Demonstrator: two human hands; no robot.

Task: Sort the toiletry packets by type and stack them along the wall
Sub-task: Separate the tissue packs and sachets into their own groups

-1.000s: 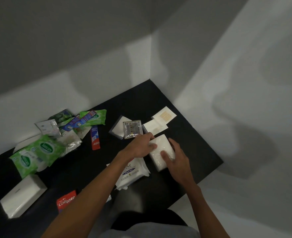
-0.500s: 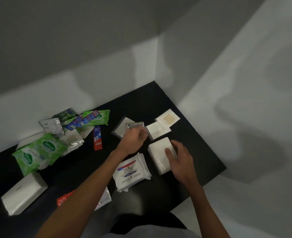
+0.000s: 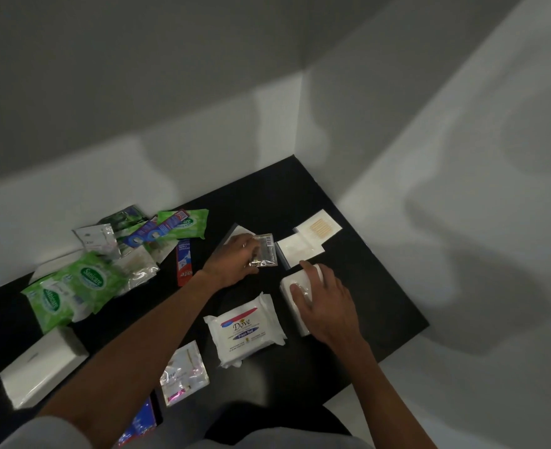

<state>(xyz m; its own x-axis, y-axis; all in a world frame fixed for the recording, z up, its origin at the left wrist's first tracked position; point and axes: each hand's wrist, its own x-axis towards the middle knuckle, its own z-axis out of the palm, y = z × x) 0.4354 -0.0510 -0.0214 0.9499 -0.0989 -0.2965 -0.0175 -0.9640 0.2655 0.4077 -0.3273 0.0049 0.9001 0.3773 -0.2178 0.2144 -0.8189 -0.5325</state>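
Now, the left hand (image 3: 235,260) covers most of a flat white packet (image 3: 236,231) beneath it, and its curled fingers pinch a small clear sachet (image 3: 266,254) whose print is too small to read. The right hand (image 3: 326,306) lies on a white tissue pack (image 3: 292,285), fingers fairly straight, hiding its near half. A red-and-blue box (image 3: 141,422) is cut off by the left forearm. On the black table (image 3: 374,296), a Dove wipes pack (image 3: 246,332) sits between the arms, green Sanicare packs (image 3: 73,286) heap near the back wall (image 3: 170,176), and two flat packets (image 3: 301,249) lie toward the corner.
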